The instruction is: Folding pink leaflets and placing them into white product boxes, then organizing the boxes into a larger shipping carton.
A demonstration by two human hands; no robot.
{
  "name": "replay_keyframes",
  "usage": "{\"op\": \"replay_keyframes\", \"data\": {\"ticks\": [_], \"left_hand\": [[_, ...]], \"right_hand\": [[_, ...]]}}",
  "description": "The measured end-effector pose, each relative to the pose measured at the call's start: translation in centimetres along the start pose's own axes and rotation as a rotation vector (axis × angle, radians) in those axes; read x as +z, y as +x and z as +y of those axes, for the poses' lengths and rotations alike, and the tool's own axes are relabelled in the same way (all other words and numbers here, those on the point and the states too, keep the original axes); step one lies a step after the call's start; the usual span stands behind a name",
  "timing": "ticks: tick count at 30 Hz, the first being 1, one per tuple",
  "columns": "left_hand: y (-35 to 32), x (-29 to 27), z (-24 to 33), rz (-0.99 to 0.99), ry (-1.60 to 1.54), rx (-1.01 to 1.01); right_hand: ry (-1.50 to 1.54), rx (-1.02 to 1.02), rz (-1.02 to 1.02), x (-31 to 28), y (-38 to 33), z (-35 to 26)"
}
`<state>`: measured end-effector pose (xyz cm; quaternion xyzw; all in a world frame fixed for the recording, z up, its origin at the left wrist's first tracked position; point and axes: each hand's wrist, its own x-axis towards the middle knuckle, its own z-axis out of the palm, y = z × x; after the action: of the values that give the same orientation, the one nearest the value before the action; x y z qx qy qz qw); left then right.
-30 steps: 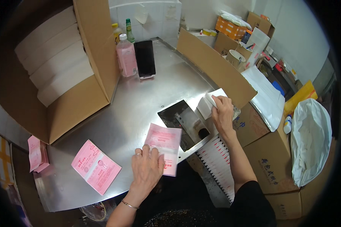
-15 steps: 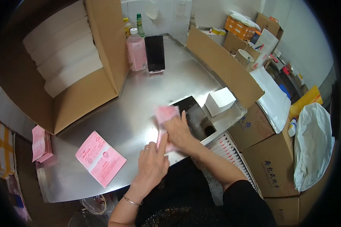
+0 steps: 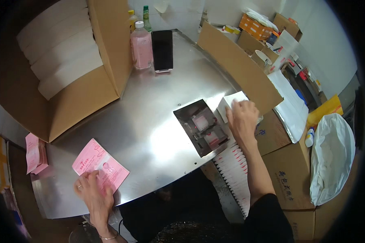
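A stack of printed pink paper wrappers [image 3: 113, 172] lies on the metal table's left part. My left hand [image 3: 94, 194] rests on its near left edge, with bent fingers spread apart. At the table's right edge sits a white block of folded tissue [image 3: 223, 108]. My right hand [image 3: 244, 119] is closed over that block, thumb on its near left side and fingers across the top; the far side is hidden by the hand. Between the hands is a dark rectangular opening [image 3: 190, 117] in the tabletop, with pink-and-white packets [image 3: 200, 121] visible inside.
A large open carton [image 3: 85, 95] of white tissue stacks stands at the left. Behind are a pink bottle [image 3: 142, 48] and a black phone [image 3: 162, 50] on a stand. A cardboard flap [image 3: 239, 65] borders the right side. Rows of white packets [image 3: 231, 170] lie below the edge.
My hands have parted from the pink piece they were handling by the opening. The left moved left onto the pink wrappers, the right moved right onto the white block. Packets now show in the opening.
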<state>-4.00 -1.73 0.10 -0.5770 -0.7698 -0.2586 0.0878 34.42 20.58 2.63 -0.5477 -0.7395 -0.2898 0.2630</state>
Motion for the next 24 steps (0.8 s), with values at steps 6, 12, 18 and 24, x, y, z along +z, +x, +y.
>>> {"op": "replay_keyframes", "data": {"ticks": [6, 12, 18, 24], "left_hand": [[0.8, -0.3, 0.2, -0.208, 0.145, 0.103], [1.8, 4.3, 7.9, -0.172, -0.334, 0.411], [1.5, 6.1, 9.9, -0.234, -0.281, 0.347], [1.4, 7.7, 10.9, -0.262, -0.505, 0.489]], "right_hand": [[0.090, 0.083, -0.071, 3.0, -0.5, 2.0], [0.257, 0.160, -0.121, 2.9, -0.6, 2.9], [0.279, 0.181, -0.041, 2.6, -1.0, 2.8], [0.621, -0.316, 0.131, 0.8, -4.3, -6.4]]}}
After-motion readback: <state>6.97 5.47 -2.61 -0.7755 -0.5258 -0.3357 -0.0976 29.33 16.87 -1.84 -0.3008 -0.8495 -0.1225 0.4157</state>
